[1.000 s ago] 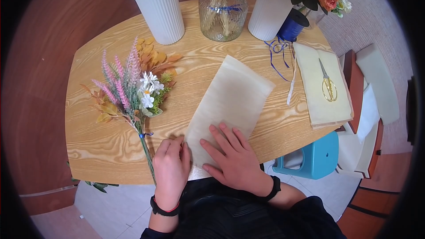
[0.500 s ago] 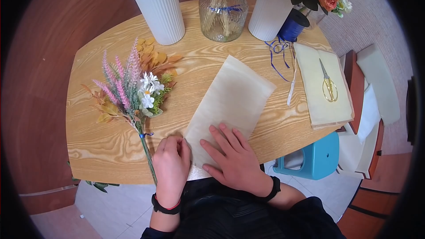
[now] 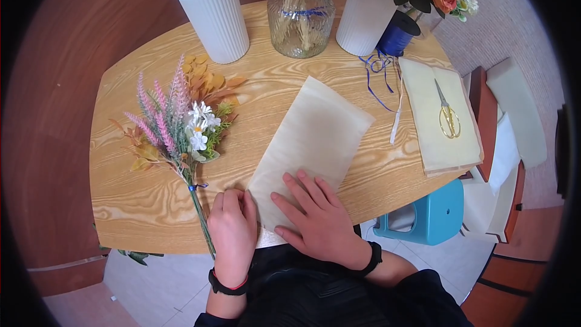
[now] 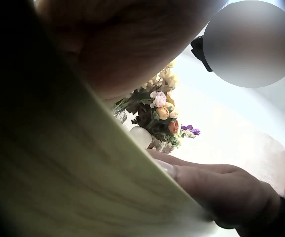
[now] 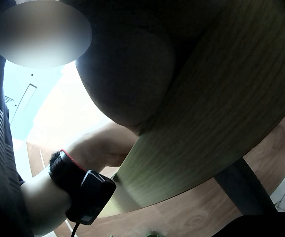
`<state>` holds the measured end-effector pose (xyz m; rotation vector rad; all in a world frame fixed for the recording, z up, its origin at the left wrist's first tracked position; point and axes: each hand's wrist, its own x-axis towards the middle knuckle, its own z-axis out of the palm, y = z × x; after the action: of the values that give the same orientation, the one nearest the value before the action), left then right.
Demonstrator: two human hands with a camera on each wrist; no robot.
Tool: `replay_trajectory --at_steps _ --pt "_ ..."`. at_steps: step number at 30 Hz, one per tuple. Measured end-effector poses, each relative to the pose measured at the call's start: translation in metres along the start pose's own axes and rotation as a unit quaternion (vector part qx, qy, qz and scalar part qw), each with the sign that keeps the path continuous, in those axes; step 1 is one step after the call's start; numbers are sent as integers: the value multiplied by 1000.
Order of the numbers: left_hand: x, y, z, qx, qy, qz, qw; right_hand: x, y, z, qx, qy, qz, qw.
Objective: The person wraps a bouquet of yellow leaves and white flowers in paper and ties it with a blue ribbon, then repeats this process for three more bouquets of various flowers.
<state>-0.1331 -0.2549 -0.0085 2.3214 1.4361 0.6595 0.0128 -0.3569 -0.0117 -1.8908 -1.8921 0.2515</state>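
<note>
2 hands at work. Left hand (image 3: 233, 230): fingers curled, apparently pinching the left edge of the paper sheet (image 3: 321, 124). Right hand (image 3: 321, 218): open, spread flat on it, probably steadying it. Sheet lies on table (image 3: 139, 206), right of bouquet (image 3: 181, 127). Left wrist view adds purple flowers (image 4: 190, 131), absent from head view.

A blue stool (image 3: 437, 211) stands on pale floor tiles (image 3: 158, 284) (reddish-brown panelling (image 3: 60, 145) nearby).

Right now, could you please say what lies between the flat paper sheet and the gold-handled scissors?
From the paper sheet, the head view shows bare wooden tabletop, a pale ribbon end, then part of the paper stack bearing the scissors.
</note>
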Motion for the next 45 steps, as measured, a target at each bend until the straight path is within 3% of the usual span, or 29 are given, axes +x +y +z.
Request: replay_trajectory --at_steps 6,9,15,18,21,27,45 --pt "-3 0 -7 -27 -8 47 999 1 -1 -1 1 4 -3 1000" --pt "-5 9 -17 -60 -58 2 997 1 0 -1 -1 1 -3 1000" --pt "-4 4 -25 -122 -143 10 982 1 -1 -2 0 2 -2 1000" --pt "-4 10 -28 -169 -156 -50 972 1 -2 -2 1 3 -2 1000" --pt "-5 10 -26 -184 -137 -15 973 1 -1 -1 -7 1 -2 1000" --pt "-9 6 -26 -171 -192 6 966 2 -1 -2 -6 -2 -2 1000" --pt "-12 4 -19 -115 -105 80 985 1 -1 0 -14 -5 -2 1000"
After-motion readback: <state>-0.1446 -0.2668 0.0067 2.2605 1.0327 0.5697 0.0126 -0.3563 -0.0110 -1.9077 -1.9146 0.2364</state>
